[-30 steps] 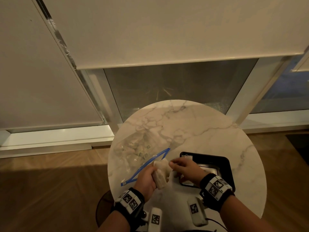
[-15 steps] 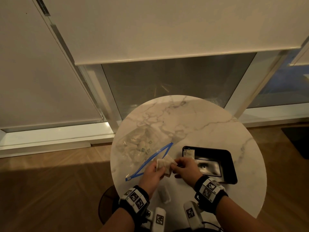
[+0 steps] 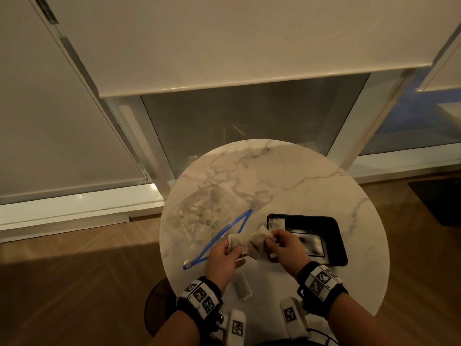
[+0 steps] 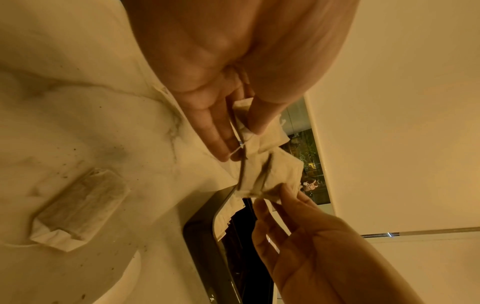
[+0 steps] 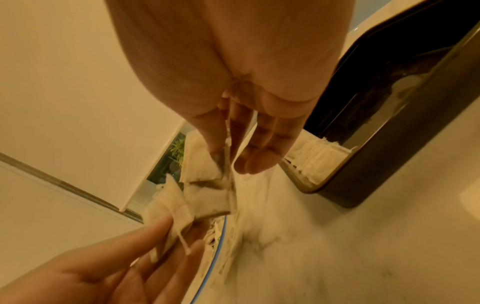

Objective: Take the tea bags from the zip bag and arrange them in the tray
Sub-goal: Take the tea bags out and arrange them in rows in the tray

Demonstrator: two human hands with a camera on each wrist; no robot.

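- Left hand [image 3: 222,255]: thumb and fingers pinch one end of a clump of tea bags [image 3: 249,242]; a white string hangs from the pinch in both wrist views.
- Right hand [image 3: 287,248]: thumb and forefinger pinch the clump's other end; the remaining fingers are loosely extended.
- The clump is held above the table [image 3: 287,176], between the zip bag and the tray; at least three bags show in it, bunched together.
- Loose tea bag [image 3: 242,287]: flat on the marble, near the left wrist, apart from both hands.
- Tray [image 3: 334,245]: black, just beyond the right hand; one tea bag [image 3: 276,224] lies in its far-left corner.
- Zip bag [image 3: 199,218]: clear with a blue zip edge, mouth open, lying left of the tray; more tea bags inside.
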